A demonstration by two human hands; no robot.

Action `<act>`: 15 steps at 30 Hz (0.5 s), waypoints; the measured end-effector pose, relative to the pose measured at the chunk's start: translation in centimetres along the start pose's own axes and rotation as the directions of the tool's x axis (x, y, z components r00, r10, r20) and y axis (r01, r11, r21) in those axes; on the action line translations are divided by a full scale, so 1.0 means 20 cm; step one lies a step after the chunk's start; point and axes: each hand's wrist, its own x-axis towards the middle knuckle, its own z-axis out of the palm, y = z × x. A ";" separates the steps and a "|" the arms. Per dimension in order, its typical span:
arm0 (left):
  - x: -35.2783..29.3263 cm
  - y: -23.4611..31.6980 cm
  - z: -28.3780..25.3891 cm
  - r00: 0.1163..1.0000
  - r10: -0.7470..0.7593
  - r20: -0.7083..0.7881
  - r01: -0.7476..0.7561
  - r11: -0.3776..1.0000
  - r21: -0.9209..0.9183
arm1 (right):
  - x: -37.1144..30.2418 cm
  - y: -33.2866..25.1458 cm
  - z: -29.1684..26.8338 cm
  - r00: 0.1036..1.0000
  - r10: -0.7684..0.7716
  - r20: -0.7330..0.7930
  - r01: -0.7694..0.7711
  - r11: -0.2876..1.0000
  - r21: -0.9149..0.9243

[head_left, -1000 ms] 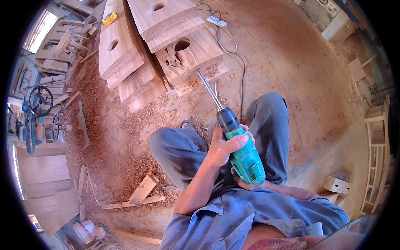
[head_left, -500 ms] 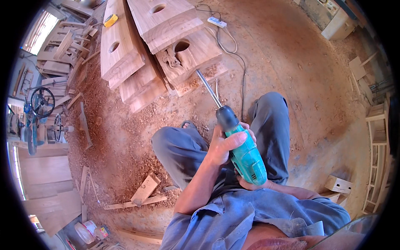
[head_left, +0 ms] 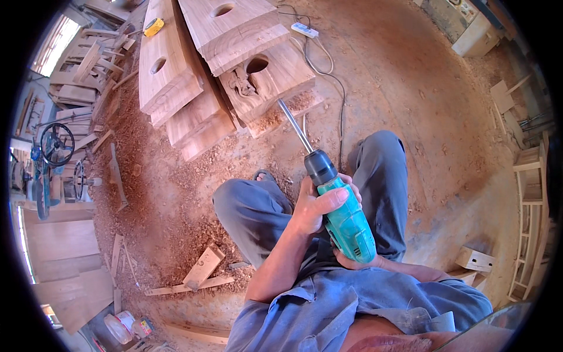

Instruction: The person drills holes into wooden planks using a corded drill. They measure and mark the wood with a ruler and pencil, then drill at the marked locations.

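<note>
A teal power drill (head_left: 350,226) with a black chuck lies between my knees, its long steel bit (head_left: 296,127) pointing away from me. My left hand (head_left: 321,204) is wrapped round the drill's front body, thumb over the top. Lower down, my right hand (head_left: 347,258) closes on the rear of the drill, its fingers mostly hidden underneath. The bit's tip meets the near end face of a thick wooden plank (head_left: 271,88), which has a round hole and a rough knot. Whether the tip is inside the wood I cannot tell.
More holed planks (head_left: 170,76) are stacked at the far left, with a yellow tape measure (head_left: 153,27) on one. A power strip (head_left: 305,30) and its cables lie beyond on the shaving-strewn floor. Wood offcuts (head_left: 203,267) lie left of me; a machine with handwheels (head_left: 57,144) stands farther left.
The view has shifted slightly. The chuck looked blurred before and appears sharp now. Both hands keep the same hold on the drill.
</note>
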 end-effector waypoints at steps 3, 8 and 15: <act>0.01 0.00 0.00 1.000 0.005 0.001 -0.005 1.000 0.006 | -0.01 -0.04 0.07 1.000 0.006 0.022 -0.006 1.000 0.027; 0.01 0.02 0.00 1.000 0.011 -0.002 -0.011 1.000 0.012 | -0.01 -0.16 0.17 0.993 -0.062 0.101 0.099 0.905 -0.415; 0.02 0.03 -0.01 1.000 0.007 -0.006 -0.007 1.000 0.006 | 0.00 -0.19 0.20 0.997 0.074 0.012 -0.057 0.854 -0.516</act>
